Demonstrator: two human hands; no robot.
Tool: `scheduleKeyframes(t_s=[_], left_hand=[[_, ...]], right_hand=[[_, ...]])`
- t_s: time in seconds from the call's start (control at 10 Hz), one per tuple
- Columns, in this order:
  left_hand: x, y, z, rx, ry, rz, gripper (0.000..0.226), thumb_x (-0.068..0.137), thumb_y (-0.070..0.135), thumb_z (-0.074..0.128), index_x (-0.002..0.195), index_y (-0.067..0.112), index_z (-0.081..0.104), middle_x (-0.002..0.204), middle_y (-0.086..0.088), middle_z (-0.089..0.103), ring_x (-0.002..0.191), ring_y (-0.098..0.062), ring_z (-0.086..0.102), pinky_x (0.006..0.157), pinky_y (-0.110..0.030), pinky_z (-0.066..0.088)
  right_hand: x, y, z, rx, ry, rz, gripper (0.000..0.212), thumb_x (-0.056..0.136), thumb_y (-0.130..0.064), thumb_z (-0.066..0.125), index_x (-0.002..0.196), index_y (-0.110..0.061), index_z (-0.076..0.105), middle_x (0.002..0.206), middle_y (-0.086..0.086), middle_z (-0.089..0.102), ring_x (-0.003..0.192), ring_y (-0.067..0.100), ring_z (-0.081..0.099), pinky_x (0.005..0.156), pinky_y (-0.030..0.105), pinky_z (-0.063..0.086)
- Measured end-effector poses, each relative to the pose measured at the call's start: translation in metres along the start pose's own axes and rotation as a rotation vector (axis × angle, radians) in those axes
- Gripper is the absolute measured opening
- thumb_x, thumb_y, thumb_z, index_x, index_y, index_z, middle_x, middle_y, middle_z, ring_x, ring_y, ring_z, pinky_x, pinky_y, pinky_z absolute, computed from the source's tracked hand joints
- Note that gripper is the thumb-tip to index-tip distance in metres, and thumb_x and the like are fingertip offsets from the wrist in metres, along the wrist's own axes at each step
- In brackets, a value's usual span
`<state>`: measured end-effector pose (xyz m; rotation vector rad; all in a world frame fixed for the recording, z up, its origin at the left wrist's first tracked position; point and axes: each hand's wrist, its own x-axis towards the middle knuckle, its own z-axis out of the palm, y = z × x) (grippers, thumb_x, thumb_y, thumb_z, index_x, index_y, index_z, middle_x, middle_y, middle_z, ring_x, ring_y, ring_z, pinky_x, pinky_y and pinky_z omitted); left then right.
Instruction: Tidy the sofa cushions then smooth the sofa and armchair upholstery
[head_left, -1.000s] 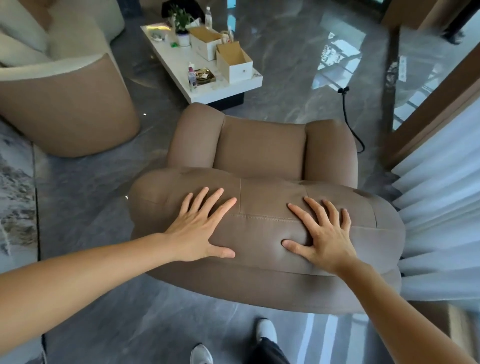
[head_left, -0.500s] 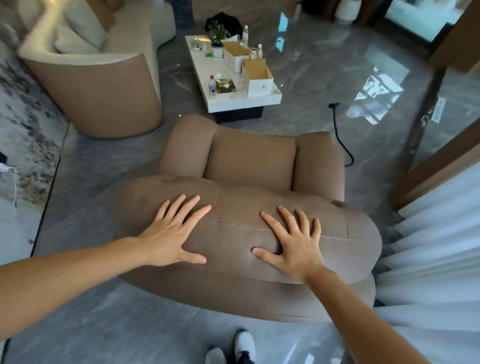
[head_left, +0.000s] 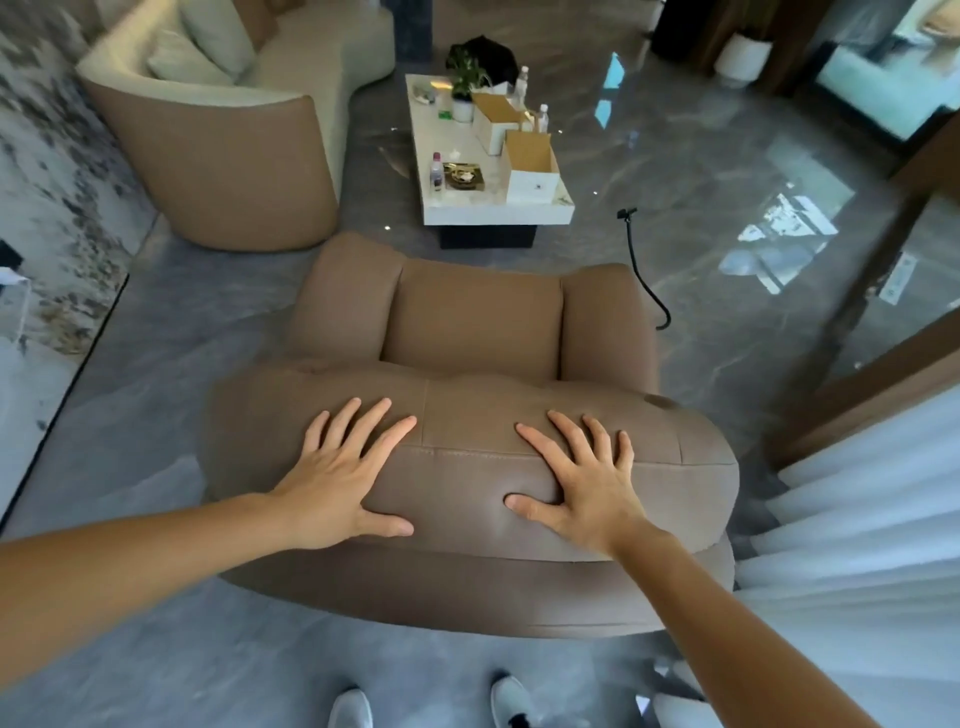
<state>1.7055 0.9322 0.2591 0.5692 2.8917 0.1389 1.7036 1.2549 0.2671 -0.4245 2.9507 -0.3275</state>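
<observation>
I stand behind the armchair (head_left: 478, 332), smoothing its padded backrest (head_left: 467, 441). My left hand (head_left: 345, 480) and right hand (head_left: 587, 483) lie flat on it, fingers spread, gripping nothing. Next, I judge, sweep both palms outward.

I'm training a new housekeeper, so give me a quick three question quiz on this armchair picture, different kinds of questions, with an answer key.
1. True or false: both hands lie flat, fingers spread, on top of the armchair's backrest.
2. Multiple choice: what stands on the floor just beyond the armchair's seat? A) a white coffee table B) a television C) a bed
3. Short answer: which hand lies nearer the white curtain?

Key
1. True. The left hand and right hand are open, palms down, gripping nothing.
2. A, the coffee table, which carries boxes and bottles.
3. The right hand; the curtain hangs on that side.
</observation>
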Motion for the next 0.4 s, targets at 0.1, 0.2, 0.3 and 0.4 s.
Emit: scheduleKeyframes(t_s=[0.1,0.2,0.3,0.4], left_hand=[[0.003,0.03,0.0,0.005,0.009,-0.052,0.114,0.06,0.097,0.029,0.148,0.04,-0.017,0.161,0.0,-0.013,0.146,-0.026,-0.018,0.117,-0.051,-0.005],[0.003,0.056,-0.006,-0.015,-0.021,-0.087,0.112,0.062,0.096,0.028,0.147,0.041,-0.02,0.161,0.003,-0.016,0.145,-0.024,-0.019,0.118,-0.05,-0.004],[-0.004,0.072,-0.01,-0.01,-0.022,-0.095,0.102,0.071,0.092,0.023,0.149,0.038,-0.014,0.162,0.0,-0.008,0.147,-0.024,-0.011,0.119,-0.047,0.003],[-0.024,0.076,-0.016,-0.032,-0.005,-0.205,0.093,0.079,0.084,0.019,0.152,0.031,-0.002,0.161,-0.003,0.007,0.145,-0.026,0.007,0.116,-0.044,0.017]], right_hand=[[0.002,0.029,-0.009,-0.01,-0.036,-0.033,0.088,0.068,-0.097,0.017,0.147,-0.06,0.005,0.164,-0.007,0.012,0.149,0.033,0.002,0.115,0.065,-0.003],[0.004,0.046,-0.023,-0.052,-0.104,-0.06,0.088,0.067,-0.097,0.008,0.146,-0.06,0.006,0.163,-0.007,0.012,0.148,0.033,0.002,0.116,0.064,-0.002],[0.005,0.047,-0.034,-0.039,-0.082,-0.022,0.086,0.07,-0.093,0.005,0.145,-0.053,0.024,0.158,0.002,0.024,0.142,0.035,0.016,0.115,0.061,0.011],[0.011,0.014,-0.037,-0.078,-0.064,-0.109,0.075,0.083,-0.082,0.019,0.146,-0.043,0.034,0.152,0.005,0.033,0.137,0.034,0.028,0.113,0.055,0.022]])
